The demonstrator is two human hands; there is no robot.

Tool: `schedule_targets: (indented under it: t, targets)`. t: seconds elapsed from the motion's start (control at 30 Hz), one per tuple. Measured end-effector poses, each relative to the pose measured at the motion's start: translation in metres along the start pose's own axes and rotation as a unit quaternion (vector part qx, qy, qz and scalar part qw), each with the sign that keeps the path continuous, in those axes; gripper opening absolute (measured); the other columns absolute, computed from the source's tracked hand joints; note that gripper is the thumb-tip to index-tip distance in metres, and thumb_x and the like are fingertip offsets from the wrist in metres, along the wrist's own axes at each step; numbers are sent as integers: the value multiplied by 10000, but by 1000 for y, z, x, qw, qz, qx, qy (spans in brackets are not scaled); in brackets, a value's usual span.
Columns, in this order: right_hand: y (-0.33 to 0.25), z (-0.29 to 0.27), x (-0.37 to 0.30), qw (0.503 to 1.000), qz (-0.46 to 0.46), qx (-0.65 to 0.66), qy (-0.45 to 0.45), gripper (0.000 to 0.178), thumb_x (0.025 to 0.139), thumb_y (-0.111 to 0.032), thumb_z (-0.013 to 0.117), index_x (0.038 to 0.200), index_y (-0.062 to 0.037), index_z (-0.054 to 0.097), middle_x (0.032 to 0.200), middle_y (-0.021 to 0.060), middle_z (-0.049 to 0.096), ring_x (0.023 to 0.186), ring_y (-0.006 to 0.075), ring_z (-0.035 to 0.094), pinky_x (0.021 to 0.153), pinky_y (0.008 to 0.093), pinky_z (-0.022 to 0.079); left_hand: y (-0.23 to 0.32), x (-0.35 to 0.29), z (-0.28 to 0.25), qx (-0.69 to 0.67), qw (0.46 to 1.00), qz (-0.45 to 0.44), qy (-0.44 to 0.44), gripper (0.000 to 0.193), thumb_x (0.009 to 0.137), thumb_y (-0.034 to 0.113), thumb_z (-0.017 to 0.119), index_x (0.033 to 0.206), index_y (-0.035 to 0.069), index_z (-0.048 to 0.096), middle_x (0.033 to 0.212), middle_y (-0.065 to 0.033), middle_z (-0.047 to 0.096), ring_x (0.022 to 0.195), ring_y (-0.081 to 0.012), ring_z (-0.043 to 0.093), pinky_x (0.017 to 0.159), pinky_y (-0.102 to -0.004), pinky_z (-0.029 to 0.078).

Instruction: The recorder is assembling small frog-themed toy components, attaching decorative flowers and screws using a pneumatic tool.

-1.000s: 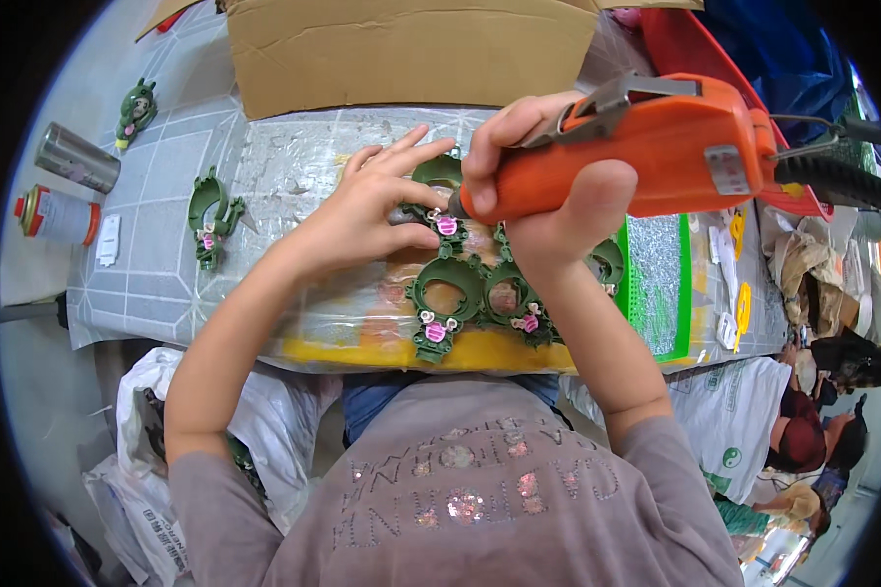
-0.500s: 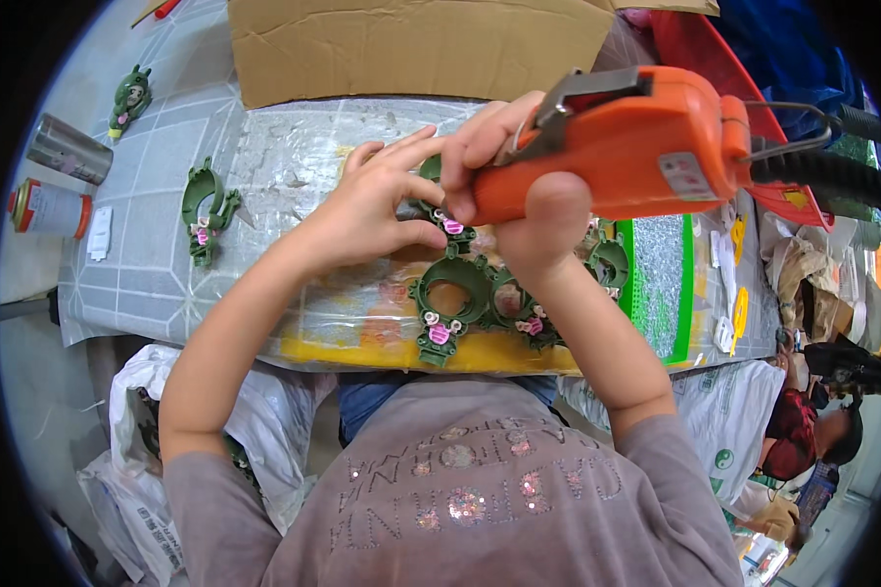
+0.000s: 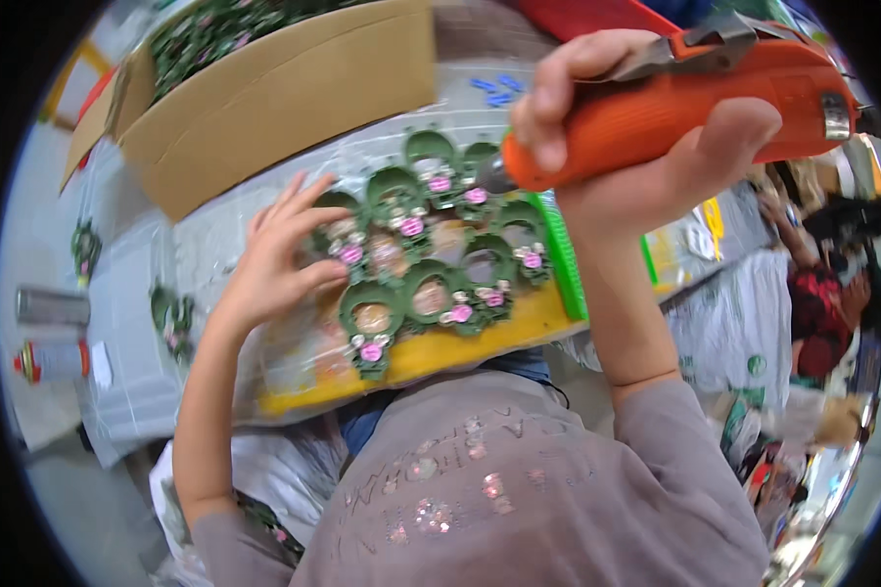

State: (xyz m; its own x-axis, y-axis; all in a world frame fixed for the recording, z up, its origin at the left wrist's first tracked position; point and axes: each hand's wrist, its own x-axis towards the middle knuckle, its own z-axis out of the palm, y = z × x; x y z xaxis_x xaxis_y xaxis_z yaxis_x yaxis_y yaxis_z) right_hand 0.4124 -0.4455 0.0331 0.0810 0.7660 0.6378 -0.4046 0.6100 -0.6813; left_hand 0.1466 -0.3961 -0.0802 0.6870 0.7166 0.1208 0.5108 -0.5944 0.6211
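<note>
My right hand [image 3: 636, 147] is wrapped around an orange electric screwdriver [image 3: 695, 112], its thumb along the body. The tool's grey tip [image 3: 496, 176] points left, above green plastic ring parts with pink and white flowers. My left hand [image 3: 274, 254] is at the left end of the group, thumb and fingers bent around one green ring part [image 3: 346, 230] that lies on the table; the hand hides some of it. Just below it lies another ring part [image 3: 370, 318]. Several more, such as the ring part [image 3: 431, 293], lie side by side to the right.
Beyond my hands stands a cardboard box [image 3: 294, 108] full of green parts. Small blue pieces [image 3: 499, 90] lie beside it. A green-edged tray [image 3: 563, 264] is at the right. On the left are a spray can [image 3: 54, 362], a metal cylinder [image 3: 54, 306] and a loose green part [image 3: 173, 318].
The view has turned, bringing the box's contents and more ring parts into sight. My right hand has lifted the screwdriver away, up and right of the part by my left hand.
</note>
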Motion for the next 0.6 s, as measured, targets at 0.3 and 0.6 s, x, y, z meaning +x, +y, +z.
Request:
schedule_targets:
  t: [0.3,0.6]
  targets:
    - [-94,-150,-58,869,-63,-382,310,358,877,-336,658,832,15,607,680,70,619,509,115,588,452,232,446,6,23,-33,-50,993,-14,108,514,862,199,627,1338,61,491,1430,-100,436,1368,-255,333,1119,-400,227]
    - [-111,-226,-99,823,-35,-446,351,348,877,-261,670,1132,-35,602,1002,17,645,915,99,590,793,255,453,-17,50,-46,39,990,-47,129,453,880,249,633,1281,62,537,1289,-86,563,1220,-211,495,984,-368,375]
